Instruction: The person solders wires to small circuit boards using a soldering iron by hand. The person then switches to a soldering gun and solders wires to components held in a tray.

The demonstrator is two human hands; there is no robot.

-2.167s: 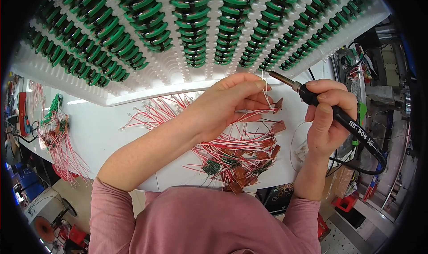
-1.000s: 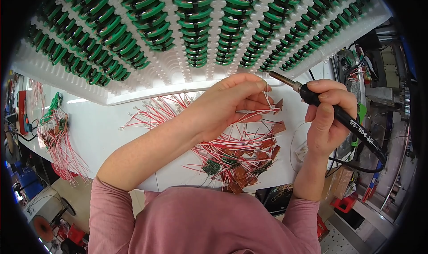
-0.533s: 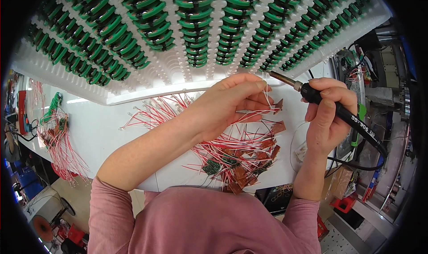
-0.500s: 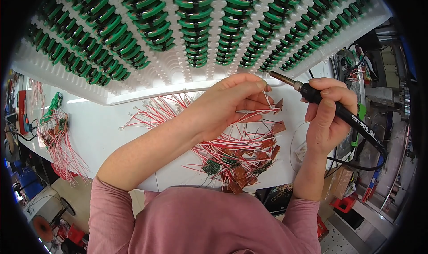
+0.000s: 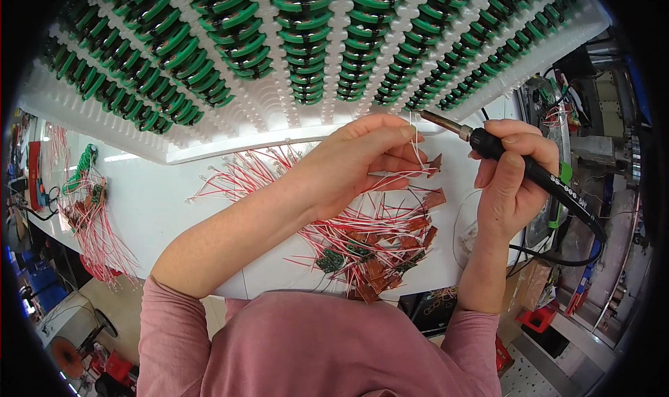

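My right hand (image 5: 516, 164) is closed round the black handle of a soldering iron (image 5: 491, 146). The iron's tip reaches the near edge of a white foam tray (image 5: 293, 129), at the end of a row of round green circuit boards (image 5: 389, 94). Close to that tip, my left hand (image 5: 373, 150) pinches a thin white wire (image 5: 417, 143), which runs up to the boards. A small brown circuit board (image 5: 435, 164) lies by the left fingers. Below them spreads a heap of red and white wires (image 5: 348, 230) with brown and green boards attached. The exact contact at the tip is too small to tell.
To the left on the white table (image 5: 157, 202) lies another bundle of red and white wires (image 5: 104, 240), beside a green coil (image 5: 85, 164). The iron's black cable (image 5: 592, 247) loops down at the right. Equipment and shelving crowd the right side.
My right hand and the soldering iron's handle have shifted very slightly. The left hand and the wire look the same.
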